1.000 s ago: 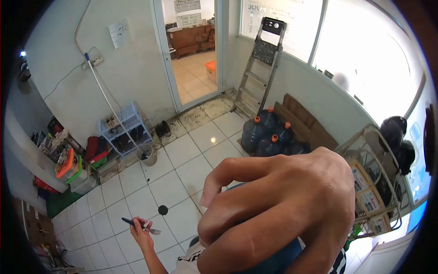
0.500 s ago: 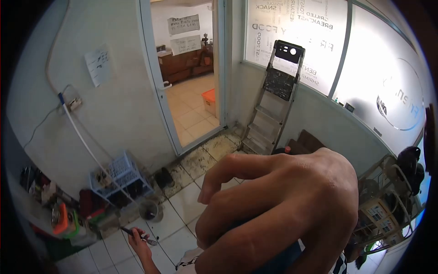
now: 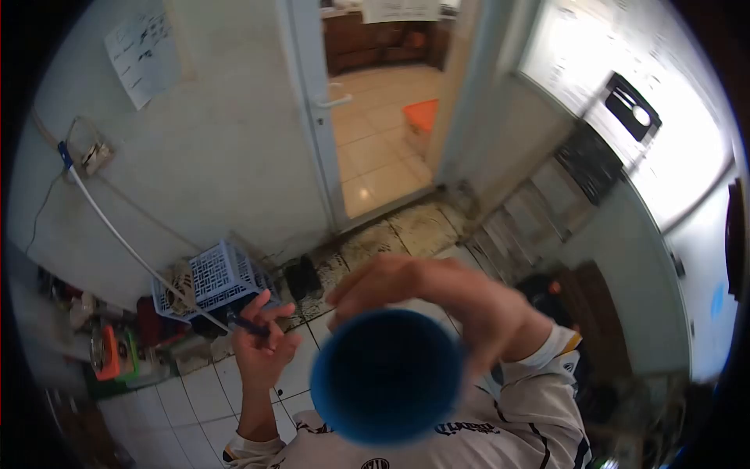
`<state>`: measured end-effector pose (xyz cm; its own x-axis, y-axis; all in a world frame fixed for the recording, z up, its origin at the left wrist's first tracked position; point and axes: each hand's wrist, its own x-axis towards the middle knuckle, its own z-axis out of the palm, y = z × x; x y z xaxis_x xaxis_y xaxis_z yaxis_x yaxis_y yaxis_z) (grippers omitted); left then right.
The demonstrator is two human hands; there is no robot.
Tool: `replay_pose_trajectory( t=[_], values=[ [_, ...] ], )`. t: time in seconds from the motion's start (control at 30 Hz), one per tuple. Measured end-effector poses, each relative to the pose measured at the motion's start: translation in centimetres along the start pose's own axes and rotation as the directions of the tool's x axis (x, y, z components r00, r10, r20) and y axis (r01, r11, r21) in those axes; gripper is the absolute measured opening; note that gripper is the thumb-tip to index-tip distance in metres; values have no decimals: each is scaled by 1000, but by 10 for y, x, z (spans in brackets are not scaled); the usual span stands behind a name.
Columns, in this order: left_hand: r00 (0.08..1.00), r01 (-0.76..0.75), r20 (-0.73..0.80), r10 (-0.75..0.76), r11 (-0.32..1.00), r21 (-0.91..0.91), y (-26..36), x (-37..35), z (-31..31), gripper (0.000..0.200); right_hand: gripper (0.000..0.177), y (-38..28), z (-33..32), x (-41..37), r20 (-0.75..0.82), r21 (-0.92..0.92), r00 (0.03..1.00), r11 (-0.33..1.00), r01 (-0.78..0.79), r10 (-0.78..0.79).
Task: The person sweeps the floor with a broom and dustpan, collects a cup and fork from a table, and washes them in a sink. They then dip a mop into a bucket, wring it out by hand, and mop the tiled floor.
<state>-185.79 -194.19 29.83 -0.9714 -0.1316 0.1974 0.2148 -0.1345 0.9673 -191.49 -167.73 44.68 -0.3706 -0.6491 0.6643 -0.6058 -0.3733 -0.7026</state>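
A blue round cup point(image 3: 387, 377) is close to the camera in the lower middle, its open mouth facing up and its inside dark. My right hand point(image 3: 461, 301) curls around the far and right side of its rim. To the left, my left hand point(image 3: 264, 340) is raised with its fingers partly spread. A dark, thin handle point(image 3: 248, 322) lies across that palm, held near the base of the fingers; its far end is hidden.
A blue plastic crate point(image 3: 215, 277) stands against the left wall, with a white hose point(image 3: 117, 234) running down to it. Ahead is a glass door point(image 3: 312, 102). A stepladder point(image 3: 590, 164) leans at the right. An orange tray point(image 3: 104, 352) sits at the lower left.
The view has tilted down. My right hand has moved away from the camera, and the blue cup's mouth now shows. My left hand has come up, its fingers more spread, and the fork's tines are out of sight.
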Motion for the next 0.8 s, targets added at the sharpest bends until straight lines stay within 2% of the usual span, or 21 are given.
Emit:
replay_pose_trajectory(
  t=[0.03, 0.1, 0.13, 0.17, 0.2, 0.27, 0.3, 0.37, 0.43, 0.47, 0.5, 0.53, 0.6, 0.7, 0.8],
  values=[
    [1000, 20, -22, -20, 1000, -21, -5, 23, 6, 65, 75, 35, -22, 7, 38, -64, 995, 994, -85, 88],
    [998, -59, -6, 59, 997, 51, -12, 78, 23, 74, 79, 109, -44, 22, 30, -152, 970, 960, -235, 242],
    [989, -147, 32, 144, 978, 146, -17, 104, 29, 77, 81, 145, -50, 30, 23, -169, 955, 943, -287, 295],
    [991, -135, 30, 132, 967, 218, -23, 124, 28, 77, 83, 178, -54, 39, 20, -180, 934, 920, -348, 357],
    [993, -122, 29, 119, 950, 289, -31, 144, 26, 78, 84, 206, -58, 51, 23, -101, 923, 919, -381, 385],
    [995, -1, -91, 29, 955, 298, -46, 175, 18, 78, 88, 251, -67, 73, 36, 40, 898, 897, -440, 439],
    [990, 46, -142, -4, 954, 296, -52, 194, 14, 79, 87, 272, -83, 86, 88, 25, 911, 913, -407, 403],
    [968, 76, -250, 14, 935, 347, -64, 220, 6, 66, 86, 312, -119, 104, 171, 7, 925, 938, -346, 340],
    [946, 119, -325, 5, 924, 362, -78, 241, -8, 61, 80, 398, -176, 116, -187, -325, 863, 799, -505, 470],
    [938, 149, -346, -19, 924, 353, -84, 247, -18, 61, 75, 464, -206, 109, -466, -610, 835, 578, -542, 291],
    [934, 173, -354, -42, 922, 345, -90, 253, -26, 61, 71, 479, -244, 127, -553, -729, 788, 302, -614, 270],
    [921, 179, -386, -45, 931, 318, -95, 262, -29, 62, 62, 513, -275, 125, -525, -827, 835, 137, -546, 165],
    [895, 174, -445, -38, 947, 270, -104, 280, -42, 63, 51, 579, -317, 115, -471, -881, 870, -36, -471, 147],
    [902, 177, -431, -31, 936, 304, -114, 305, -68, 64, 35, 632, -323, 104, -569, -817, 797, -26, -576, 202],
    [939, 204, -336, -78, 910, 360, -136, 331, -96, 65, 19, 625, -312, 111, -695, -624, 613, 108, -774, 375]
  ],
)
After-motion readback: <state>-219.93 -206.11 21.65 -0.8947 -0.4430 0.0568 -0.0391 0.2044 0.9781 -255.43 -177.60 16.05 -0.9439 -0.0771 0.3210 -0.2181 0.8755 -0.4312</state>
